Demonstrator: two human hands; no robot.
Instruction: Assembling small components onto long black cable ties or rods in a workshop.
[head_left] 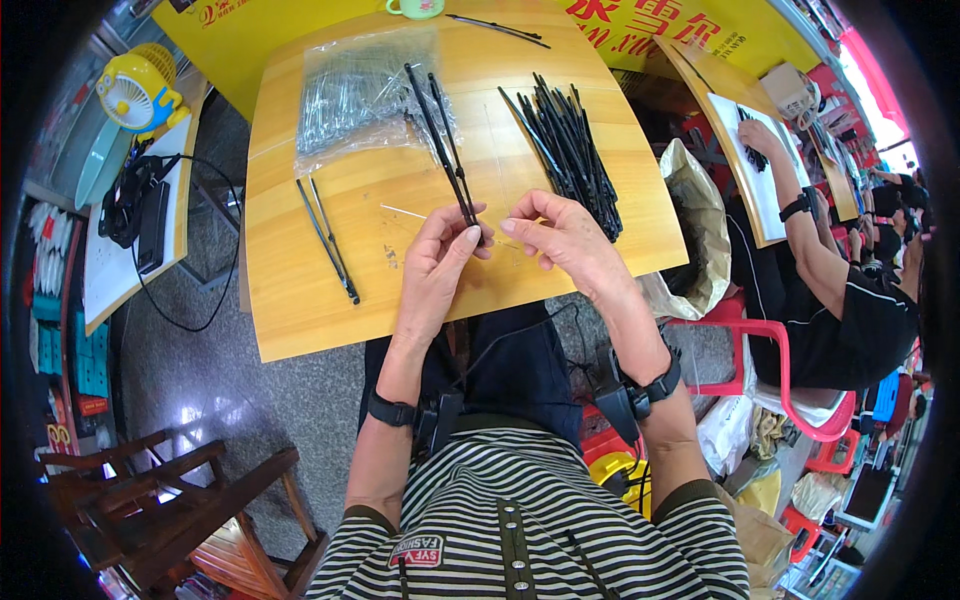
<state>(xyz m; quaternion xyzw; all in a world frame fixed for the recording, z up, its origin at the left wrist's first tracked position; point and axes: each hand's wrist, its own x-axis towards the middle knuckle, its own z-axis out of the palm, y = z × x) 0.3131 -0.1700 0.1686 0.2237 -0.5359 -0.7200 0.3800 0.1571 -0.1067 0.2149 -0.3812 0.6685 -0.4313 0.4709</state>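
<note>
My left hand [440,255] is closed round the lower end of a pair of slim black jointed rods [440,135], which look like umbrella ribs. They stand up from my fingers and spread slightly toward the far side. Just to the right, my right hand [565,235] has its thumb and forefinger brought together; whatever they pinch is too small to make out. A heap of similar black rods [570,150] lies on the table beyond my right hand. Another black rod pair [330,245] rests by itself at the left. Near my left hand lies a thin pale wire [402,211].
A clear plastic bag of fine metal wires [350,90] covers the table's [300,330] far left. More black rods [500,30] and a green cup [415,8] sit at the far edge. A paper sack [700,230] stands right. Another person's hand [765,140] works at a neighbouring table.
</note>
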